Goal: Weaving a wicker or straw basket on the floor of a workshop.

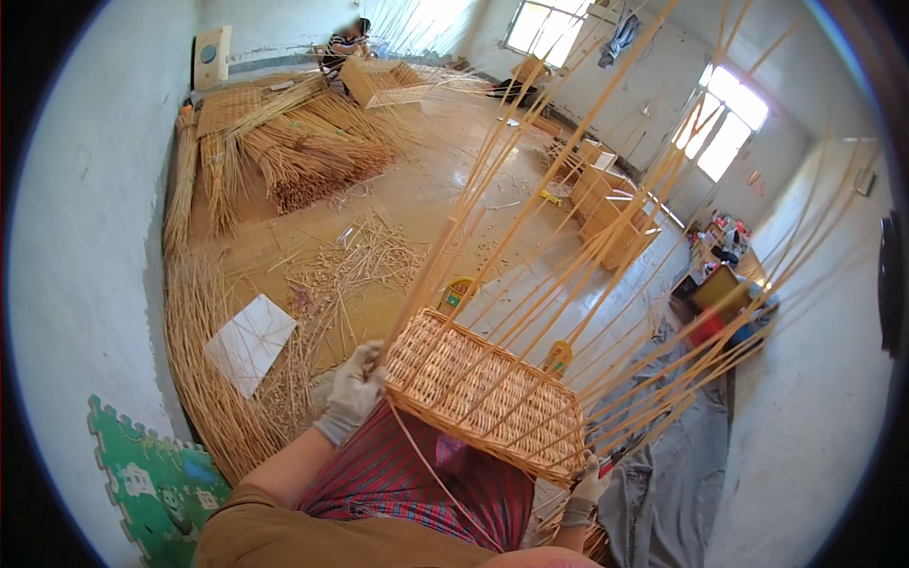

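Observation:
A rectangular woven wicker panel (483, 393) lies tilted across my lap, with long wicker rods (540, 222) rising from its edges and fanning up and to the right. My left hand (355, 390), in a pale work glove, is closed on the rods at the panel's left corner. At the lower right corner, my gloved right hand (589, 485) is closed around a small tool with red and dark parts (615, 458), whose exact kind I cannot make out. A loose thin rod (431, 464) curves down over the red-and-blue striped cloth (388, 483) on my lap.
Long loose rods (204, 350) and a white board (251, 343) lie to my left, beside a green foam mat (156, 473). Farther off are bundled rods (303, 156), a seated person (346, 45) and wooden boxes (611, 213). Grey cloth (663, 473) covers the floor at right.

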